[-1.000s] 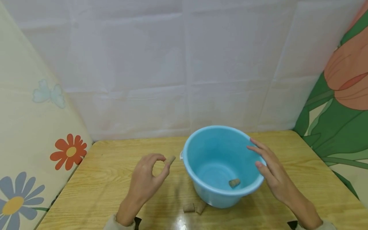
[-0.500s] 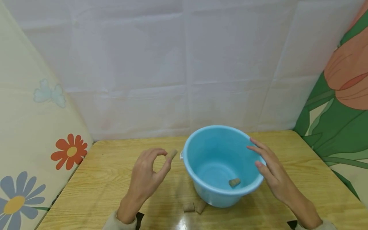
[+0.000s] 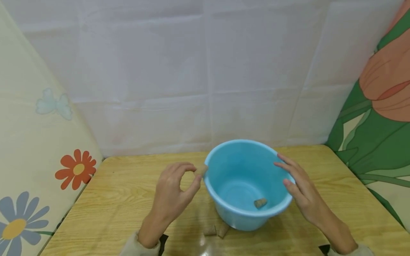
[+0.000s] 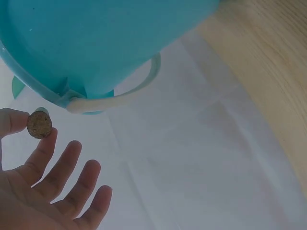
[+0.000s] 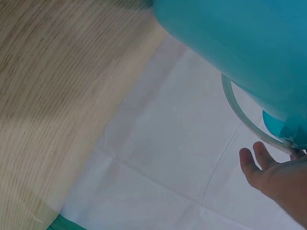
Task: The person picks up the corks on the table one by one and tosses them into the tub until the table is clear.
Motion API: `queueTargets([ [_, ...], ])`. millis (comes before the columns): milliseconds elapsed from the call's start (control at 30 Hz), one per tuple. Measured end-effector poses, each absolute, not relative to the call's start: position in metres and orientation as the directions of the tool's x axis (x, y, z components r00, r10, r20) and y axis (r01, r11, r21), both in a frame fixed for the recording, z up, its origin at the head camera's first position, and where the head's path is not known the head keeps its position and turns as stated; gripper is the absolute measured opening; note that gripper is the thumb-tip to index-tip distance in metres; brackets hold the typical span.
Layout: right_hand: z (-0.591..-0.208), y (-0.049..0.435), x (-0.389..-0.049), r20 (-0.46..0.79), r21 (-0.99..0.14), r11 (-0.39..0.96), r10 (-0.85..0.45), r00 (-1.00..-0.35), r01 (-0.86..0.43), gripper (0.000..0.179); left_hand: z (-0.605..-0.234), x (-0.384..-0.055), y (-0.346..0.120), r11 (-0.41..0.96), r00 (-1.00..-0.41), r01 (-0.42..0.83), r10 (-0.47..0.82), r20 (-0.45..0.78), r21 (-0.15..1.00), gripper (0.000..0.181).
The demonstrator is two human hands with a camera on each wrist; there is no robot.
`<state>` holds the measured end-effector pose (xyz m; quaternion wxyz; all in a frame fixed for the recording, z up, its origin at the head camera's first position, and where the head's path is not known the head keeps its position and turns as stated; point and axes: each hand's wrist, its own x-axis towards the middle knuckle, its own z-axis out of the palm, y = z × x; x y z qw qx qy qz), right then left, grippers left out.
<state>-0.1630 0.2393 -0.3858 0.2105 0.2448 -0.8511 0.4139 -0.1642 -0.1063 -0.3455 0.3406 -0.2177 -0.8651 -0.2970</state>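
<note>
My left hand [image 3: 174,192] pinches a cork [image 3: 201,171] between thumb and index finger, right at the left rim of a light blue bucket [image 3: 245,222]. In the left wrist view, the cork's brown round end [image 4: 39,125] faces the camera below the bucket's rim and pale handle [image 4: 117,100], while the other fingers spread apart. At the opposite side, my right hand [image 3: 304,192] rests on the rim with loosely extended fingers. The right wrist view shows two of those fingers [image 5: 254,165] outside the bucket near the handle. Another cork [image 3: 260,203] lies on the bucket's floor.
Two more corks [image 3: 210,230] lie on the wooden table [image 3: 128,188] against the bucket's front base. A white cloth [image 3: 160,78] hangs behind the table. Panels with flower prints [image 3: 78,169] stand along both sides.
My left hand has moved right and slightly up with the cork, from beside the bucket to its left rim. My right hand and the bucket look almost unchanged.
</note>
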Motion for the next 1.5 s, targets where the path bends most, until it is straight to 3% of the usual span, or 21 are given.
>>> queueTargets([
  [567,-0.388,0.239,-0.164,0.565,-0.598,0.541,-0.239,-0.790,-0.591,0.048,-0.345,-0.170,-0.081,0.694,-0.637,0.645,0.254,0.728,0.321,0.010],
  [1500,-0.384,0.237,-0.161,0.545,-0.610,0.551,-0.231,-0.806,-0.570,0.048,-0.341,-0.169,-0.064,0.706,-0.764,0.582,0.304,0.570,0.403,0.011],
])
